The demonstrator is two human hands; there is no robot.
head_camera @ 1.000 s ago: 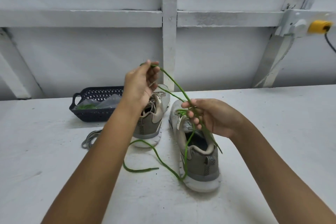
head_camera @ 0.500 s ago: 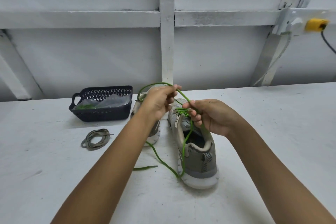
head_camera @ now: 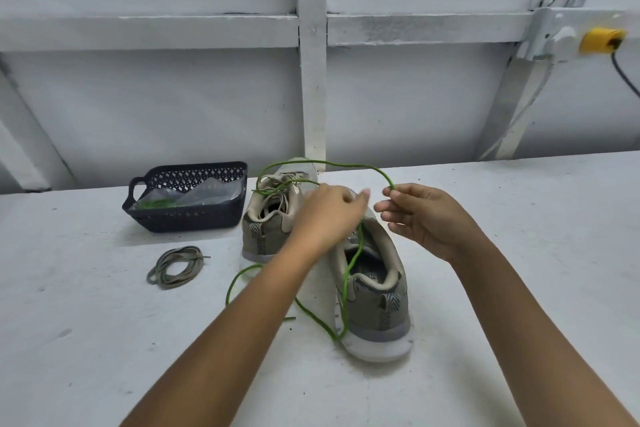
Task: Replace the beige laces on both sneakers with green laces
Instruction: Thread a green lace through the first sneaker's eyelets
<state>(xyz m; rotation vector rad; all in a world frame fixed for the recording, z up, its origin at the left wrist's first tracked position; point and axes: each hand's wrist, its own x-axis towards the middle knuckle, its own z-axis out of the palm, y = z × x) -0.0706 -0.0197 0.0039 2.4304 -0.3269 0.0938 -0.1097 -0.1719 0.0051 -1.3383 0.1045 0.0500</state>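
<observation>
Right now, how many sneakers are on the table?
2. The far sneaker stands beside the dark basket. The near sneaker stands closer to the camera, with the green lace trailing over it and onto the table. None seems hidden.

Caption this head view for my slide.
Right hand pinches the green lace, left hand above the nearer sneaker; a beige lace lies coiled aside.

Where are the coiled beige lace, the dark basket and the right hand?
coiled beige lace (head_camera: 187,270): head view, right side of the coil.
dark basket (head_camera: 187,218): head view, front wall.
right hand (head_camera: 422,215): head view, back of the hand, which pinches the green lace (head_camera: 341,165).
</observation>
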